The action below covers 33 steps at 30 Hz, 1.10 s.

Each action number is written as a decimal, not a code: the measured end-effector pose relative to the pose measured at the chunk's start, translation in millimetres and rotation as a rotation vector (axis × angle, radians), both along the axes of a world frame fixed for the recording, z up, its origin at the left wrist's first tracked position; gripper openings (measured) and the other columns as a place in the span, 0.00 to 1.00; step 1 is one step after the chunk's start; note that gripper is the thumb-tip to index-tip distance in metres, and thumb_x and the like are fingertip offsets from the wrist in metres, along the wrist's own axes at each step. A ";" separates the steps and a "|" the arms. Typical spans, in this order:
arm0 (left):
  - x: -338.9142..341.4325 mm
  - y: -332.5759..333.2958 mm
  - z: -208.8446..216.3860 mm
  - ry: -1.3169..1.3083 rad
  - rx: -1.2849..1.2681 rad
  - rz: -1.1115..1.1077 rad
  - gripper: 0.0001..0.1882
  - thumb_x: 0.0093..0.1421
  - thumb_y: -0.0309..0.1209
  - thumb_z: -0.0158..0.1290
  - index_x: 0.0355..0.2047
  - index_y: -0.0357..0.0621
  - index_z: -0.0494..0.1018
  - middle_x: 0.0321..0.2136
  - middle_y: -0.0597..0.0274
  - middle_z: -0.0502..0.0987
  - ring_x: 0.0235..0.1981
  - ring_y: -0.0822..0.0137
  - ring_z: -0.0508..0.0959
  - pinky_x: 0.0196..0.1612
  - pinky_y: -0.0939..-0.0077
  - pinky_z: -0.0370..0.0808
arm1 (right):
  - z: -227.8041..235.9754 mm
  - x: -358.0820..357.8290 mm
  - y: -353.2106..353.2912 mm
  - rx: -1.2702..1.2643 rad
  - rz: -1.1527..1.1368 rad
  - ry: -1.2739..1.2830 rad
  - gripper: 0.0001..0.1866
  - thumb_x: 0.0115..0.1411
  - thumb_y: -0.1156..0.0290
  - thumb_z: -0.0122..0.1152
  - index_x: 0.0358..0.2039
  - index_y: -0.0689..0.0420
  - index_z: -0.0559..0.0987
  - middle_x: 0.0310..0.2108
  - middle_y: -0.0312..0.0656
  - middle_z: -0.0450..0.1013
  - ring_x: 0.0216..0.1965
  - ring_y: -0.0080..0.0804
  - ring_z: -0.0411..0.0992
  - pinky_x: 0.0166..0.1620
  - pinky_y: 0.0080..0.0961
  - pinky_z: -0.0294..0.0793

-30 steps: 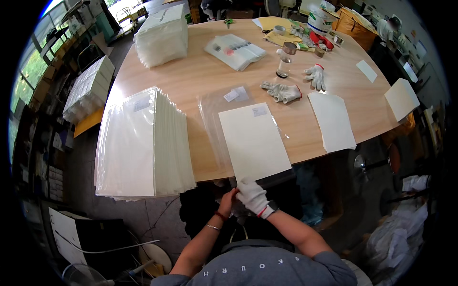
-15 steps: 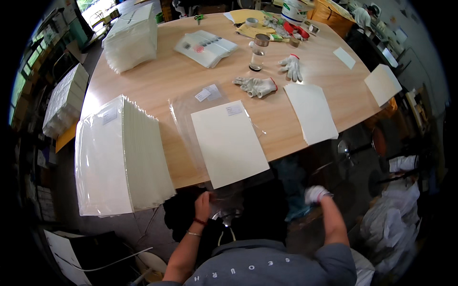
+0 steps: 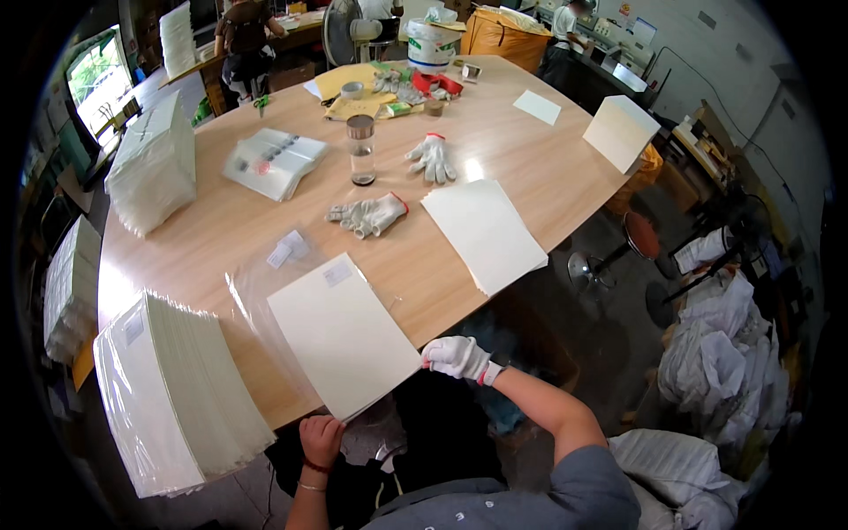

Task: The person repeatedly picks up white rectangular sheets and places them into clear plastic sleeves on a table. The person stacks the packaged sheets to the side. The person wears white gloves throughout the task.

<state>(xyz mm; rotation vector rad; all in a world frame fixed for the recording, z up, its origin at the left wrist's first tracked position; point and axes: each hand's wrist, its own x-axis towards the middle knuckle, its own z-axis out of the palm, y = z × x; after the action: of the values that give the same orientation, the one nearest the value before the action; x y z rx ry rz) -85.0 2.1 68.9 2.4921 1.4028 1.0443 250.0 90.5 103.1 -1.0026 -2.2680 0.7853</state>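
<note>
A cream sheet of card (image 3: 344, 331) with a small label lies over a clear plastic sleeve (image 3: 256, 296), its near edge reaching past the table edge. My bare left hand (image 3: 321, 439), with a red band and a bangle at the wrist, is closed by the sheet's near left corner, where the sleeve's edge seems to be pinched. My right hand (image 3: 458, 357), in a white glove, pinches the near right corner of the sheet. Two loose labels (image 3: 285, 249) show at the sleeve's far end. Fingertip contact is partly hidden on both sides.
Left stands a thick stack of sleeved sheets (image 3: 168, 389); right, a pile of cream sheets (image 3: 484, 234). Beyond lie two work gloves (image 3: 367, 215), a glass bottle (image 3: 362, 159), printed plastic bags (image 3: 276, 163) and a white bucket (image 3: 433, 46). A stool (image 3: 640, 236) stands right of the table.
My right hand has swung in from the right to the sheet's near right corner. My left hand has come up against the near left corner. The view has turned to the right.
</note>
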 end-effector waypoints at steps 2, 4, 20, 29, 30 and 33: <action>1.3 6.0 -2.0 -0.044 -0.081 0.061 0.05 0.44 0.30 0.56 0.21 0.46 0.70 0.20 0.61 0.71 0.23 0.59 0.71 0.26 0.67 0.65 | 1.7 -2.0 3.8 -0.107 -0.095 -0.053 0.06 0.49 0.70 0.51 0.20 0.58 0.72 0.22 0.45 0.70 0.25 0.41 0.70 0.28 0.33 0.69; 1.7 5.8 -4.5 -0.042 -0.215 0.185 0.06 0.46 0.32 0.55 0.21 0.44 0.71 0.18 0.58 0.71 0.21 0.57 0.72 0.24 0.67 0.66 | 6.1 -13.8 2.6 -0.018 -0.239 -0.231 0.09 0.49 0.67 0.51 0.19 0.57 0.71 0.21 0.46 0.70 0.24 0.42 0.70 0.27 0.35 0.69; 4.5 -9.7 94.2 -0.723 -0.765 0.169 0.09 0.54 0.29 0.50 0.31 0.36 0.66 0.19 0.59 0.70 0.18 0.71 0.71 0.22 0.80 0.69 | -21.8 -61.6 -67.2 -0.624 -0.428 0.432 0.16 0.52 0.81 0.44 0.44 0.63 0.68 0.30 0.35 0.68 0.29 0.16 0.65 0.33 0.13 0.66; -151.4 -89.7 264.0 -0.674 -0.138 0.705 0.04 0.56 0.25 0.45 0.28 0.37 0.68 0.18 0.70 0.68 0.20 0.80 0.67 0.23 0.87 0.65 | 141.4 -253.1 -39.3 -0.722 0.152 0.609 0.17 0.54 0.73 0.46 0.45 0.64 0.69 0.28 0.36 0.69 0.29 0.18 0.65 0.34 0.15 0.67; -186.3 -90.5 261.6 -0.642 -0.015 0.707 0.05 0.56 0.26 0.45 0.29 0.37 0.68 0.21 0.71 0.68 0.24 0.81 0.66 0.28 0.89 0.63 | 141.9 -279.8 -33.4 -0.730 0.240 0.646 0.17 0.55 0.72 0.45 0.45 0.64 0.68 0.29 0.37 0.70 0.29 0.19 0.66 0.34 0.16 0.67; -266.3 -89.4 220.8 -0.594 0.124 0.837 0.08 0.57 0.27 0.43 0.34 0.36 0.68 0.27 0.68 0.69 0.28 0.78 0.68 0.33 0.86 0.64 | 146.8 -337.0 -31.0 -0.639 0.367 0.599 0.14 0.56 0.69 0.46 0.39 0.66 0.72 0.26 0.39 0.71 0.25 0.20 0.67 0.31 0.18 0.67</action>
<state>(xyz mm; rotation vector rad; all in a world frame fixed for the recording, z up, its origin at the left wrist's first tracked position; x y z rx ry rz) -351.2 -87.3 289.7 1.3687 2.1947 1.8267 -87.0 59.5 249.9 -0.4751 -1.7036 1.7704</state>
